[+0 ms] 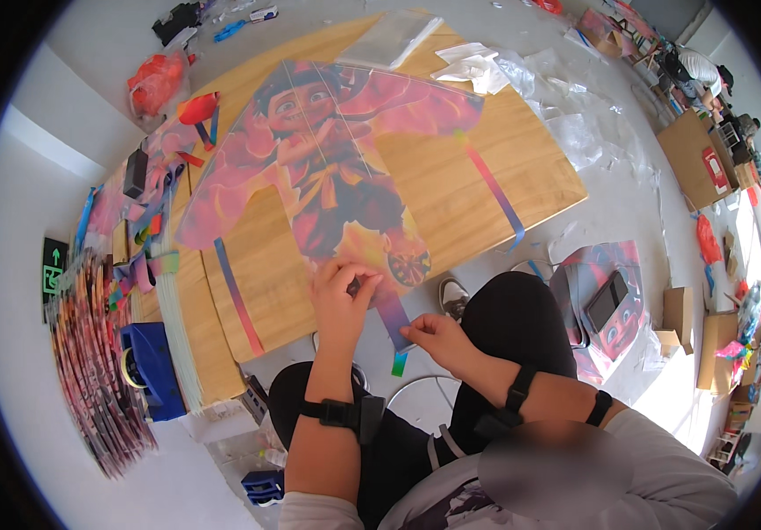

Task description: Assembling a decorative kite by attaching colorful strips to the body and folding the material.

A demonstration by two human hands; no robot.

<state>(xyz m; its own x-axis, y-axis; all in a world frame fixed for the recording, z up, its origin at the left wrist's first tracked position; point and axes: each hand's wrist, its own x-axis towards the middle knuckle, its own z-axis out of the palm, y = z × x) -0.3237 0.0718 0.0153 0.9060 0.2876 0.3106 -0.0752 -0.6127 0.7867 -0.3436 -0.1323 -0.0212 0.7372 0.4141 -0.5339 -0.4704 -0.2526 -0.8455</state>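
Note:
A large printed kite (pixel 341 199), with a cartoon figure among pink and red flames, lies on the wooden table (pixel 522 168). Thin pale rods cross its upper part. Over its bottom edge my left hand (pixel 338 291) is closed, thumb and fingers bent together; whatever they pinch is hidden. A purple-blue ribbon tail (pixel 393 322) hangs from the kite's bottom edge past the table, with a green end lower down. Between thumb and forefinger my right hand (pixel 438 339) pinches this ribbon by its side. Two more ribbons (pixel 237 300) trail from the kite's left and right wings.
Left of the kite stand a blue tape dispenser (pixel 152 371), stacked printed sheets (pixel 98 362) and a black box-shaped object (pixel 136 172). Clear plastic sleeves (pixel 389 40) lie at the far edge. At right, a phone (pixel 608 300) rests on a printed piece. Cardboard boxes (pixel 694 159) stand beyond.

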